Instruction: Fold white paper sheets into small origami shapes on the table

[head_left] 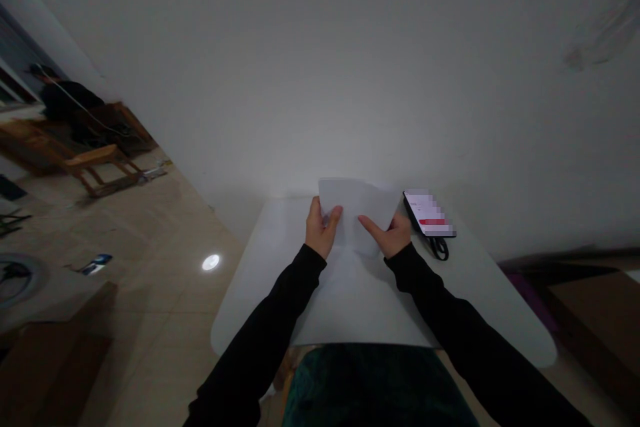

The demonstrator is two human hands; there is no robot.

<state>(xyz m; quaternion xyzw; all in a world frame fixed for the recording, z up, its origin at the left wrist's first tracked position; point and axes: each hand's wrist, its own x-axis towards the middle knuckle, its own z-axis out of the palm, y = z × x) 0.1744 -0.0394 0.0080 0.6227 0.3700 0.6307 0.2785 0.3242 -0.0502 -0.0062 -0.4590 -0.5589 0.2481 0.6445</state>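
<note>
A white sheet of paper [353, 207] is held up over the white table [345, 307], its surface slightly bent. My left hand [323, 227] grips the left edge, thumb on the near face and fingers behind. On the right side, my right hand [393, 233] pinches the paper in the same way, its thumb pointing inward across the face. The fingers behind the sheet are mostly hidden. Just right of my right hand lies a phone [429, 213] with a lit screen, and a coiled black cord [440, 248] sits at its near end.
The table's far edge meets a pale wall [320, 67]. Cardboard boxes stand at the lower left [55, 360] and at the right [595, 313]. Farther off at left, a person in dark clothes [70, 97] sits near a wooden chair [100, 157] on the tiled floor [165, 240].
</note>
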